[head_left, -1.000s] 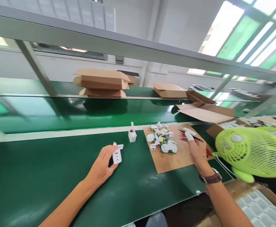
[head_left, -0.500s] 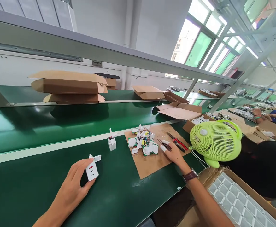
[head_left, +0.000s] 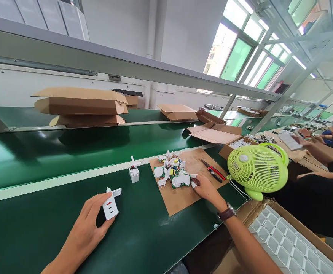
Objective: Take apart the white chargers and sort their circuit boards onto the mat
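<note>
My left hand (head_left: 88, 224) rests on the green belt (head_left: 40, 228) and grips a white charger (head_left: 110, 207) with red and dark marks on its face, a white tab sticking out at its top. My right hand (head_left: 206, 189), a watch on its wrist and white cots on the fingertips, lies on a brown cardboard sheet (head_left: 183, 198). Its fingertips touch the right edge of a pile of white shells and green circuit boards (head_left: 171, 174). Whether they pinch a part I cannot tell.
A small open white housing (head_left: 134, 174) stands on the belt. Red-handled pliers (head_left: 213, 173) lie on the sheet beside a lime-green fan (head_left: 257, 169). Cardboard boxes (head_left: 80, 104) sit on the far belt. A box with a white tray (head_left: 292, 239) is at bottom right. Another person's arms (head_left: 317, 146) work at far right.
The view swung right early on. My right hand moved left from beside the pliers to the pile's edge; the black tweezers it held no longer show. My left hand keeps hold of the charger.
</note>
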Demonstrator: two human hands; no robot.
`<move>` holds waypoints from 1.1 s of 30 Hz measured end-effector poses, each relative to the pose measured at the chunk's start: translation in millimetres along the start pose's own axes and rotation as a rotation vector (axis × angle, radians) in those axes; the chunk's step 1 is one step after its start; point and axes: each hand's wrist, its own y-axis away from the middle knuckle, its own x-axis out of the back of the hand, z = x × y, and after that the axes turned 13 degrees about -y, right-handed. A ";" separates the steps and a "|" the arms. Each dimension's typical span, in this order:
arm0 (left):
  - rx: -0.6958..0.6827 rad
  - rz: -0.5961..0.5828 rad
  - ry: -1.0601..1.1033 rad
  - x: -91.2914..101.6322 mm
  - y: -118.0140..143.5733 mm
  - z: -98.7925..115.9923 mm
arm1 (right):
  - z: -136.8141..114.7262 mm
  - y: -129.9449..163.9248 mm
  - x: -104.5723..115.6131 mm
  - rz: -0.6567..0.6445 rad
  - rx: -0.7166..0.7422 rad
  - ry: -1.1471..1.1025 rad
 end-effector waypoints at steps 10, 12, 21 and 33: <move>0.041 -0.041 0.027 10.1 -9.1 14.6 | 3.8 4.2 6.3 -0.038 -0.044 -0.040; 0.063 -0.053 0.039 12.1 -10.3 17.9 | 1.8 4.8 10.0 -0.019 -0.035 -0.032; 0.101 -0.091 0.103 17.0 -12.6 24.5 | -86.2 11.1 -10.9 0.189 0.468 -0.170; 0.096 -0.064 0.168 16.0 -14.1 23.5 | -188.9 -4.8 -123.0 -0.511 0.496 -0.322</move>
